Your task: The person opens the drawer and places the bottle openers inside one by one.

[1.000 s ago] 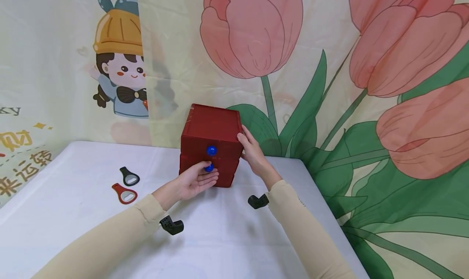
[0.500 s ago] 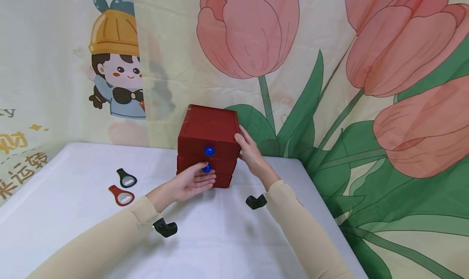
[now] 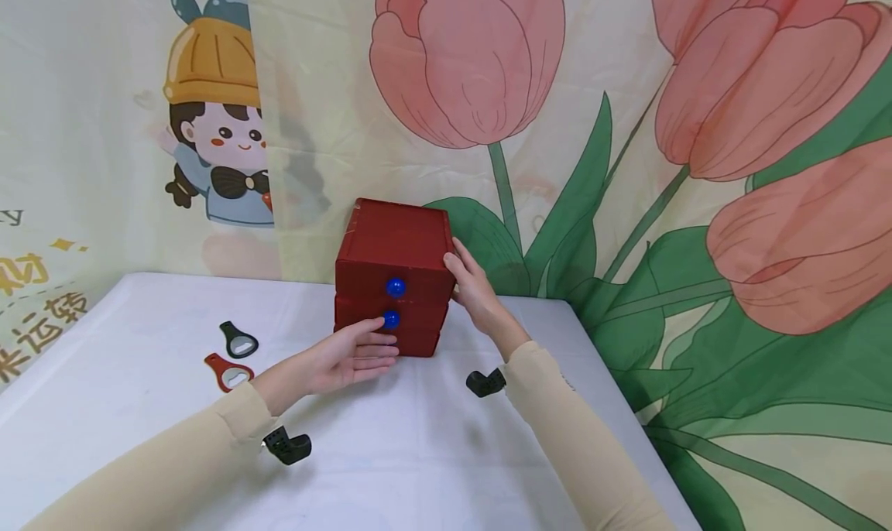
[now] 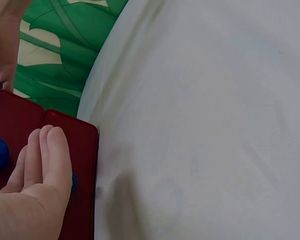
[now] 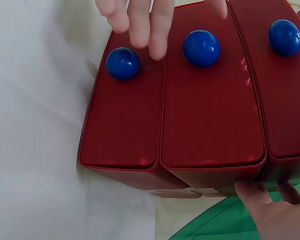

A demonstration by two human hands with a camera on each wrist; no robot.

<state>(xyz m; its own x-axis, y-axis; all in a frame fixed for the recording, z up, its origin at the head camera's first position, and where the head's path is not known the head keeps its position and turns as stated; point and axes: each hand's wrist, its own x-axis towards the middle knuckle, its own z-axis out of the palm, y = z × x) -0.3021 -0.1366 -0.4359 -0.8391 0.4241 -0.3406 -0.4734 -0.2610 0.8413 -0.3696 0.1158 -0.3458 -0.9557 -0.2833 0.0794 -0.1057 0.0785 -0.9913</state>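
Observation:
A red chest of drawers [image 3: 393, 241] with three stacked drawers stands at the back of the table. Each drawer front bears a round blue knob, clearest in the right wrist view, such as the middle knob [image 5: 201, 48] and the bottom knob [image 5: 123, 63]. My left hand [image 3: 344, 358] hovers before the lower drawers, fingers straight, thumb tip just left of the middle knob; it grips nothing. Against the right side of the chest, near its upper front edge, rests my right hand [image 3: 481, 295], thumb and fingers extended. All drawers look closed.
On the white table [image 3: 418, 453], left of the chest, lie a black bottle opener [image 3: 240, 340] and a red bottle opener [image 3: 230, 371], partly behind my left forearm. A printed curtain [image 3: 474, 66] hangs behind. The table's right edge runs past my right arm.
My left hand has drawn back left and slightly down, its thumb leaving the front of the middle knob. The right hand stays on the chest's side. The head view has shifted slightly.

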